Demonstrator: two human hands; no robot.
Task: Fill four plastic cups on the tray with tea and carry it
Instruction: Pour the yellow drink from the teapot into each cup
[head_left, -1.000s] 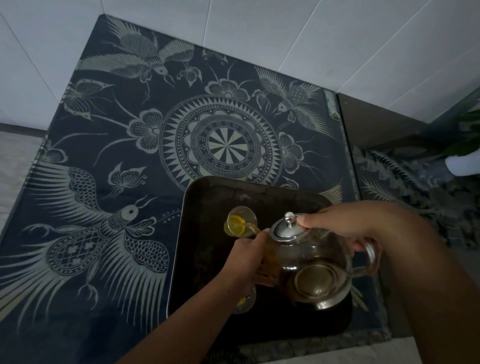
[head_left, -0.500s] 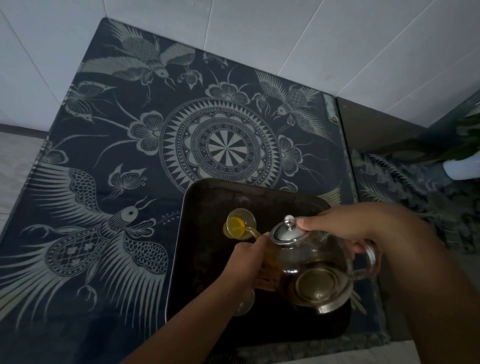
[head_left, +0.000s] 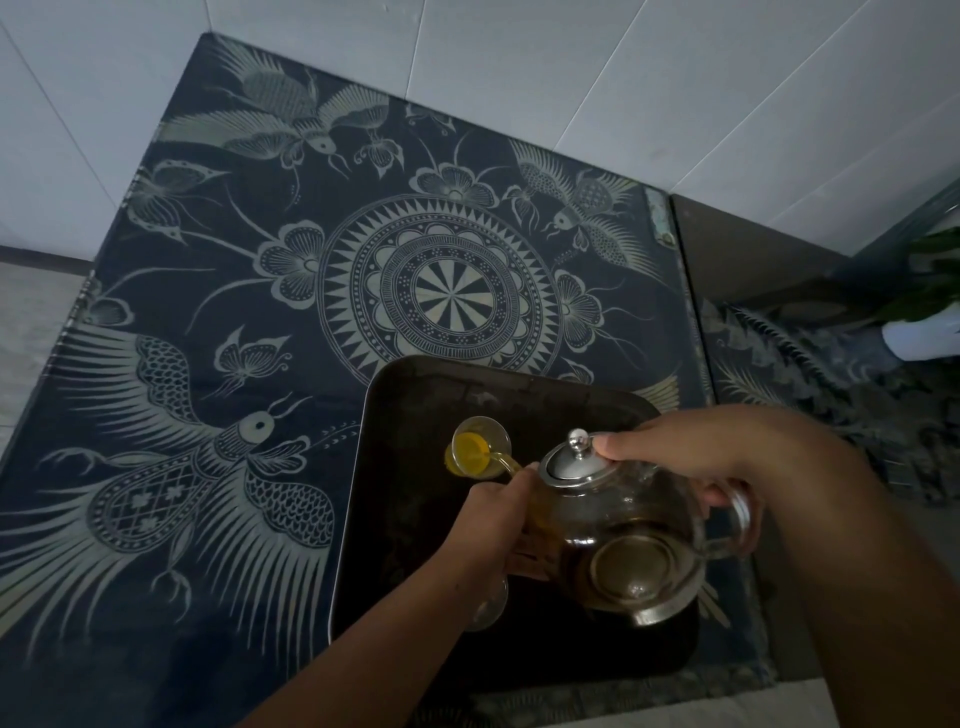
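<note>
A glass teapot (head_left: 631, 551) with a steel lid is tilted to the left over a dark tray (head_left: 415, 410). My right hand (head_left: 691, 457) grips its handle, and a fingertip rests on the lid beside the knob. Yellow tea runs from the spout into a clear plastic cup (head_left: 475, 453) standing on the tray's left part. My left hand (head_left: 493, 530) touches the teapot's body just below the spout. A second clear cup (head_left: 488, 605) shows partly under my left wrist. Other cups are hidden.
The tray lies at the near right of a dark table (head_left: 208, 364) covered with a bird and flower pattern. White tiled walls stand behind. A lower dark surface (head_left: 737, 260) adjoins on the right, with a white object (head_left: 924, 338) and green leaves at the far right.
The tea level in the far cup has risen a little as the pouring goes on. Both hands and the teapot have barely moved.
</note>
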